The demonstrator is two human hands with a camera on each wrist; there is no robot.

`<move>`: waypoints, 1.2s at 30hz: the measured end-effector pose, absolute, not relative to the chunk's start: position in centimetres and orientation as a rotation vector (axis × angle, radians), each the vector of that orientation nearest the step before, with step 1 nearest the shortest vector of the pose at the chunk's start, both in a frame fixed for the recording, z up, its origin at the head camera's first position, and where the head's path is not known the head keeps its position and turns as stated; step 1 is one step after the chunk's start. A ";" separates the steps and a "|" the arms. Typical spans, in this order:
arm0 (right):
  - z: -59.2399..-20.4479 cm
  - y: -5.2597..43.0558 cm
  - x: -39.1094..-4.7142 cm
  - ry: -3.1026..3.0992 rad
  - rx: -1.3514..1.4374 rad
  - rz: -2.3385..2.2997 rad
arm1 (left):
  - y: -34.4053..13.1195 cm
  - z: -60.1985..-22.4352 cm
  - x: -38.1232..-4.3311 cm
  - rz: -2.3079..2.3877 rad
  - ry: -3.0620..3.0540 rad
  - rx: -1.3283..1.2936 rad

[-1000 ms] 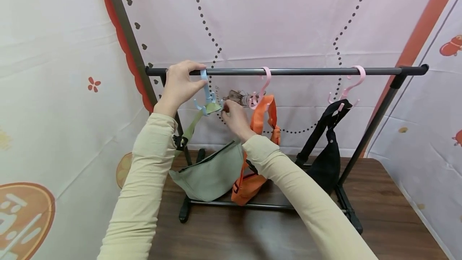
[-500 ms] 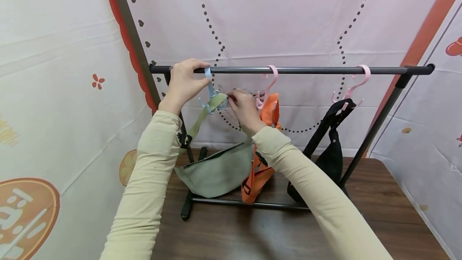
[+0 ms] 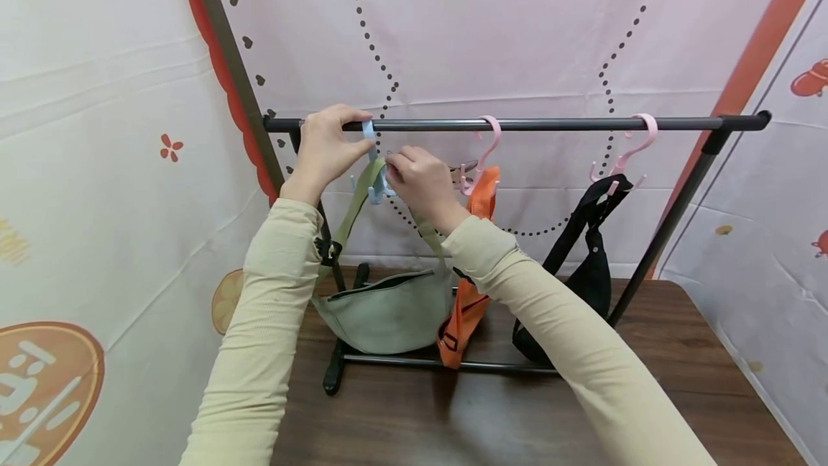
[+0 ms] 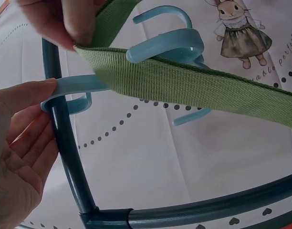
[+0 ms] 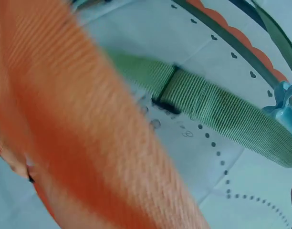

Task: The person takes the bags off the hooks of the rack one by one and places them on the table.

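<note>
My left hand [image 3: 323, 153] is at the left end of the black rail [image 3: 569, 124], where it pinches the top of a light blue multi-prong hook [image 4: 184, 40]. In the left wrist view the thumb lies on the hook and the fingers are behind the rail. My right hand [image 3: 423, 182] pinches the green webbing strap [image 4: 184, 86] close to the hook's stem. The strap passes under one curved prong. Below hangs the sage green waist bag [image 3: 391, 315], its zip partly open. Most of the right hand's fingertips are hidden in the right wrist view.
Beside my right forearm, an orange bag [image 3: 462, 329] hangs from a pink hook [image 3: 494, 139]. Further right, a black bag [image 3: 589, 272] hangs from another pink hook [image 3: 647, 139]. The rack stands on a dark wooden table [image 3: 504, 423], with printed cloth [image 3: 504, 34] behind.
My right hand has moved up and left, raising the green strap from across the prongs to beside the hook's stem. The left hand keeps its grip on the hook.
</note>
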State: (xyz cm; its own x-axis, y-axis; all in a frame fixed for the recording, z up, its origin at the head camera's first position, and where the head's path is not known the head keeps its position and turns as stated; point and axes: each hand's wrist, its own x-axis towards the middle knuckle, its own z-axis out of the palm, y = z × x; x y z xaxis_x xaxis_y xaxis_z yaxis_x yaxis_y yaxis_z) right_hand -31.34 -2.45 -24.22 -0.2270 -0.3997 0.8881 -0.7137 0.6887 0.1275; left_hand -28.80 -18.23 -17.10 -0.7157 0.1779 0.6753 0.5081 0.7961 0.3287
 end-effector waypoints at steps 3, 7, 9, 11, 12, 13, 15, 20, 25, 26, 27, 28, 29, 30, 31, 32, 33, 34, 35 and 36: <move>-24.1 -2.8 -31.0 -1.785 0.860 0.306 | -18.1 -17.1 -28.8 -0.672 -2.340 -0.496; -24.0 -3.3 -30.7 -1.788 0.830 0.283 | -18.0 -17.2 -28.9 -0.686 -2.348 -0.488; -24.1 -3.6 -30.6 -1.806 0.823 0.273 | -17.9 -17.3 -28.9 -0.693 -2.352 -0.488; -24.2 -3.7 -30.5 -1.823 0.819 0.258 | -17.8 -17.4 -29.0 -0.700 -2.353 -0.490; -24.2 -3.8 -30.4 -1.829 0.819 0.253 | -17.7 -17.4 -29.0 -0.702 -2.353 -0.495; -24.3 -3.8 -30.3 -1.833 0.819 0.250 | -17.6 -17.4 -29.0 -0.704 -2.351 -0.499; -24.4 -3.7 -30.1 -1.836 0.820 0.251 | -17.4 -17.5 -29.0 -0.703 -2.349 -0.508; -24.2 -3.5 -29.5 -1.812 0.816 0.316 | -17.2 -17.3 -29.0 -0.679 -2.361 -0.496; -24.0 -3.7 -28.9 -1.853 0.810 0.377 | -17.3 -17.0 -28.7 -0.764 -2.364 -0.442; -24.0 -3.7 -28.8 -1.864 0.811 0.379 | -17.4 -17.1 -28.6 -0.804 -2.345 -0.434; -24.0 -3.7 -28.7 -1.869 0.811 0.382 | -17.5 -17.2 -28.5 -0.839 -2.317 -0.425; -24.1 -3.6 -28.6 -1.871 0.810 0.384 | -17.6 -17.4 -28.4 -0.864 -2.281 -0.420; -24.1 -3.5 -28.5 -1.871 0.813 0.387 | -17.7 -17.6 -28.2 -0.886 -2.237 -0.416; -24.0 -3.4 -28.4 -1.868 0.816 0.391 | -18.0 -17.9 -27.9 -0.899 -2.192 -0.409; -24.0 -3.3 -28.3 -1.865 0.820 0.398 | -18.2 -18.3 -27.6 -0.911 -2.142 -0.411; -23.9 -3.2 -28.2 -1.861 0.824 0.405 | -18.5 -18.8 -27.1 -0.916 -2.103 -0.412; -23.8 -3.1 -28.1 -1.859 0.825 0.408 | -18.8 -19.5 -26.7 -0.912 -2.065 -0.422; -23.6 -3.0 -27.9 -1.862 0.826 0.411 | -19.1 -20.2 -26.2 -0.910 -2.039 -0.435; -23.4 -2.9 -27.8 -1.868 0.827 0.413 | -19.4 -21.2 -25.6 -0.916 -2.024 -0.451; -23.2 -2.8 -27.6 -1.877 0.825 0.415 | -19.7 -22.3 -25.0 -0.913 -2.028 -0.469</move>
State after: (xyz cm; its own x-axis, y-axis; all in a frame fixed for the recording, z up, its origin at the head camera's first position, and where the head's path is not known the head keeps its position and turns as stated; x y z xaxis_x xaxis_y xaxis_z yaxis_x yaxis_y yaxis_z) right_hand -27.59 -2.77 -23.23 -0.2649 -0.3581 0.8953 -0.7022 0.7079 0.0754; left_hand -25.01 -19.74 -22.33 -0.5759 -0.0038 0.8175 0.6093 0.6648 0.4323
